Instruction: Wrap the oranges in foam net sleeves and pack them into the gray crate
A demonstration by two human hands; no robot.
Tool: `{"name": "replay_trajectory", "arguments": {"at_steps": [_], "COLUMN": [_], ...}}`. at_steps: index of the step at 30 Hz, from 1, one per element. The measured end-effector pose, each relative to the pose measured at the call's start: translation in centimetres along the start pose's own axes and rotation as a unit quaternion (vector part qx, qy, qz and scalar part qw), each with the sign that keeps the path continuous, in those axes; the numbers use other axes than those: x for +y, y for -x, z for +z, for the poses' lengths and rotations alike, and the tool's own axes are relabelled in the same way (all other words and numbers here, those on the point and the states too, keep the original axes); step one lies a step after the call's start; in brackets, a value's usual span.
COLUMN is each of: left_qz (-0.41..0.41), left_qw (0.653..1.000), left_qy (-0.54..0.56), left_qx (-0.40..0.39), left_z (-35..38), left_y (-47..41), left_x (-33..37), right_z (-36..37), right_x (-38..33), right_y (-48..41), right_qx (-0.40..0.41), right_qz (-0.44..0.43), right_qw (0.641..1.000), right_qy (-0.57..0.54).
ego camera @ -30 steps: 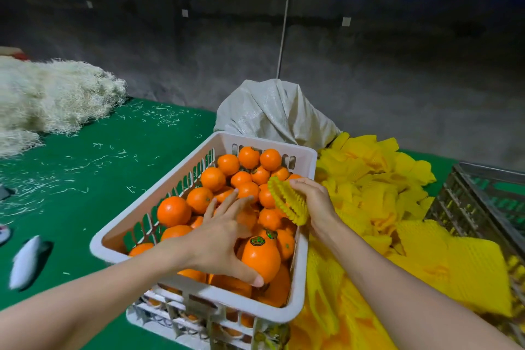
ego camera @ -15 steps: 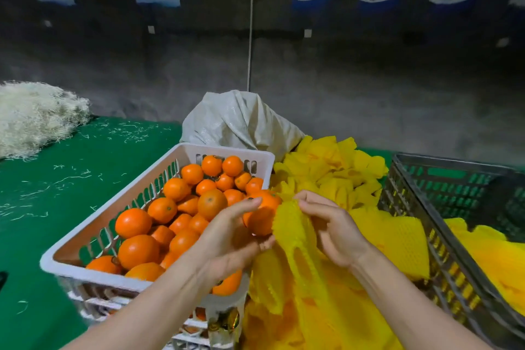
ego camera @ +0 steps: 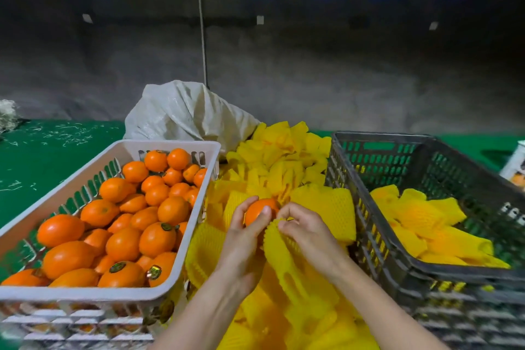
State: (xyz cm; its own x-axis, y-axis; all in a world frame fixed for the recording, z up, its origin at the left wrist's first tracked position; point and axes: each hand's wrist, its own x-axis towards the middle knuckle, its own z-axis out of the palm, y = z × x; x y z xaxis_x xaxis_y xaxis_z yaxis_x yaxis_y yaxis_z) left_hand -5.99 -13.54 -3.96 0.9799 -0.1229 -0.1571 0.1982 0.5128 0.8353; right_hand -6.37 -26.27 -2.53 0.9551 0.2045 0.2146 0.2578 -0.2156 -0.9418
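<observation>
A basket [ego camera: 181,241] of oranges [ego camera: 133,221] sits left of the sleeve pile [ego camera: 284,167]; the crate [ego camera: 380,239] sits right.

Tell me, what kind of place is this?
Probably a fruit-packing workshop: a white crate full of loose oranges, a heap of yellow foam net sleeves, and a gray crate holding sleeved fruit.

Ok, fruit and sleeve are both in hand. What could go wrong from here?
The left hand grips the round orange by fingers and thumb; it might slip into the loose yellow sleeve pile. The right hand pinches only the rim of the yellow foam net sleeve, so its mouth may not open.
</observation>
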Motion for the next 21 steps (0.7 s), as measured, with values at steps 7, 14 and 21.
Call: {"name": "replay_trajectory", "arguments": {"at_steps": [7, 14, 21], "left_qz": [-0.034, 0.015, 0.032], "left_qw": [0.998, 0.993, 0.988], "left_qy": [0.001, -0.018, 0.137], "left_qx": [-0.051, -0.118, -0.062], "left_z": [0.3, -1.5, -0.2], "left_y": [0.1, 0.0, -0.2], "left_x": [-1.1, -0.5, -0.7], "right_z": [-0.3, 1.1, 2.0], "right_x": [1.5, 1.6, 2.1], "right_y": [0.6, 0.9, 0.8], "right_qx": [0.137, 0.195, 0.234], "right_qz": [-0.071, -0.146, -0.165], "right_qw": [0.987, 0.965, 0.948], "right_qy": [0.040, 0.099, 0.139]}}
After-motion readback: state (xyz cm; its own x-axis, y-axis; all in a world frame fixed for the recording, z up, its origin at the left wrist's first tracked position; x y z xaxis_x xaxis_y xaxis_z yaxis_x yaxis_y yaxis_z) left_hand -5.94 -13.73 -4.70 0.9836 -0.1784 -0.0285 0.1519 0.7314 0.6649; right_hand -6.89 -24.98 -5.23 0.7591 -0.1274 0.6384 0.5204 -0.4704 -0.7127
